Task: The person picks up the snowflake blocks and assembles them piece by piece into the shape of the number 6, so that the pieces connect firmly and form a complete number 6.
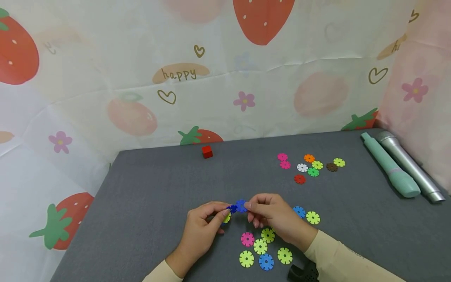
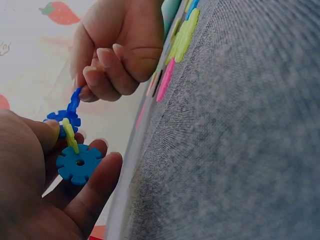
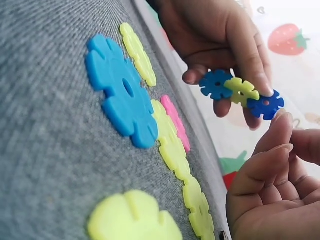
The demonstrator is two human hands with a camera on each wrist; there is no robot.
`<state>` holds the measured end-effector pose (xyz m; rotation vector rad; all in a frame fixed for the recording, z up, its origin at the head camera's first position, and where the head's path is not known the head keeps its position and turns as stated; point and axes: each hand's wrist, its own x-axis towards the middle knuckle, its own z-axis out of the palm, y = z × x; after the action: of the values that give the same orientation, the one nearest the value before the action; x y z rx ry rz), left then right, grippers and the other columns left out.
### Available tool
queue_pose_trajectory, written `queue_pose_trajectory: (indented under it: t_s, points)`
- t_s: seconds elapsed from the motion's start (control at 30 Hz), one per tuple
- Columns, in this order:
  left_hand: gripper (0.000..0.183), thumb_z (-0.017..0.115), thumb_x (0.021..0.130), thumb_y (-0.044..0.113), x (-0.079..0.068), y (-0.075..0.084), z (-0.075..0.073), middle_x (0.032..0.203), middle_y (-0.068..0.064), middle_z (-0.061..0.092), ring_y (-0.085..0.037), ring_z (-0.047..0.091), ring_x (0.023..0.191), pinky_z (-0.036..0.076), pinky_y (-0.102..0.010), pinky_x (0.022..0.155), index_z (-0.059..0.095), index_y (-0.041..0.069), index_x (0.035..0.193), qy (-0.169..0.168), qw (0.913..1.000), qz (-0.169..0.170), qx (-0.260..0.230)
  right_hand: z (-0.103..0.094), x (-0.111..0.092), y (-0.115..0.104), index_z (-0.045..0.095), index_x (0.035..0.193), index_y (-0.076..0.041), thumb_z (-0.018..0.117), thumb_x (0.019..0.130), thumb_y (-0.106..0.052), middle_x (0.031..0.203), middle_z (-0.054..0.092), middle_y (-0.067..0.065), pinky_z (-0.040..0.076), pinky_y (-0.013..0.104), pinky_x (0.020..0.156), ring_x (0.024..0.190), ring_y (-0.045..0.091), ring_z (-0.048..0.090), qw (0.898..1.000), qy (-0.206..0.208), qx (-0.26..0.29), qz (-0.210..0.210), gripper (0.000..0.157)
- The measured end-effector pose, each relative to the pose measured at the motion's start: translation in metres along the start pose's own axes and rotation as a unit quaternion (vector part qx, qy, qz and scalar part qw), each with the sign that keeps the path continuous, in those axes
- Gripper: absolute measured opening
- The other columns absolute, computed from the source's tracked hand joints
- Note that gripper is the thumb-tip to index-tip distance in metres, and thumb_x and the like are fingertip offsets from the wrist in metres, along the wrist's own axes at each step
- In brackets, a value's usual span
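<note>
Backdrop [image 1: 218, 88] with strawberry, heart and flower prints stands behind the red cube [image 1: 207, 152]; grey table [image 1: 148, 188] spreads under the cube and to both sides. Cream sleeves [image 1: 347, 256] come in on the wearer's side of the cube. Far right of the cube, two microphone-shaped pieces lie side by side: silver piece [image 1: 411, 167] and pale green piece [image 1: 392, 168]. Left hand [image 1: 200, 230], roughly straight in front of the cube, has its grip narrowed on a disc chain [image 3: 241, 91], thumb on the dark-blue end, light blue at the other, yellow-green between. Right hand [image 1: 278, 217], in front and right of the cube, pinches another dark-blue disc [image 1: 241, 206] by thumb and forefinger; it touches the chain's dark-blue end, slot depth not readable. Both held parts sit nearer the wearer than the cube, a bit to its right. Black item [image 1: 303, 273], cut by frame edge, right of the cube on the wearer's side. Loose discs, all right of the cube: near group [image 1: 260, 246], yellow-green, blue and pink; far group [image 1: 313, 172], pink, orange, white, green, red, brown, yellow-green.
</note>
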<state>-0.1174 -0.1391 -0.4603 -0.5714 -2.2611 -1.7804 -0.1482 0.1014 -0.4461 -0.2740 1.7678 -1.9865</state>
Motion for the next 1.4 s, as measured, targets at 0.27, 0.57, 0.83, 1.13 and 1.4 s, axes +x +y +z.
queue_pose_trajectory:
  t_s: [0.27, 0.57, 0.83, 1.13, 1.4]
  points:
    - [0.008, 0.078, 0.102, 0.006, -0.0005, 0.0035, 0.0013, 0.105, -0.001, 0.079, -0.021, 0.07, 0.076, 0.06, -0.038, 0.051, 0.084, 0.011, 0.101, -0.011, 0.9993, 0.036, 0.003, -0.0032, -0.0014, 0.0025, 0.069, 0.097, -0.002, 0.069, 0.11, -0.018, 0.084, 0.068, 0.008, 0.054, 0.027, 0.068, 0.07, 0.014, 0.06, 0.998, -0.035, 0.043, -0.001, 0.021]
    - [0.012, 0.078, 0.1, 0.002, -0.0011, 0.0023, 0.0002, 0.104, 0.0, 0.08, -0.017, 0.069, 0.074, 0.058, -0.032, 0.049, 0.084, 0.013, 0.103, -0.01, 0.9978, 0.063, 0.017, -0.0056, -0.0022, 0.0045, 0.07, 0.095, -0.006, 0.068, 0.11, -0.015, 0.084, 0.069, 0.006, 0.054, 0.026, 0.069, 0.071, 0.011, 0.06, 0.995, -0.07, 0.073, -0.002, 0.018]
    - [0.013, 0.077, 0.101, 0.002, -0.0009, 0.0041, 0.0009, 0.106, -0.001, 0.08, -0.018, 0.069, 0.074, 0.057, -0.03, 0.051, 0.084, 0.012, 0.104, -0.001, 0.9959, 0.087, 0.025, -0.0028, -0.0027, 0.0035, 0.07, 0.095, -0.006, 0.065, 0.111, -0.012, 0.084, 0.069, 0.006, 0.054, 0.026, 0.07, 0.071, 0.011, 0.061, 0.993, -0.079, 0.084, -0.005, 0.018]
    - [0.016, 0.078, 0.098, -0.005, 0.0004, 0.003, 0.0029, 0.103, -0.002, 0.08, -0.022, 0.073, 0.074, 0.056, -0.022, 0.063, 0.083, 0.01, 0.1, 0.015, 0.9916, 0.118, 0.05, -0.0019, -0.0017, 0.0037, 0.069, 0.094, -0.004, 0.065, 0.111, -0.011, 0.084, 0.069, 0.006, 0.054, 0.027, 0.07, 0.071, 0.011, 0.061, 0.994, -0.079, 0.072, -0.009, 0.018]
    - [0.017, 0.078, 0.098, -0.007, -0.001, 0.0061, 0.0067, 0.105, -0.004, 0.08, -0.02, 0.075, 0.083, 0.058, -0.024, 0.065, 0.084, 0.009, 0.101, 0.032, 0.9928, 0.111, 0.031, 0.0011, -0.002, 0.0049, 0.071, 0.093, -0.008, 0.064, 0.111, -0.011, 0.083, 0.069, 0.004, 0.054, 0.024, 0.069, 0.069, 0.01, 0.061, 0.99, -0.082, 0.116, -0.005, 0.02]
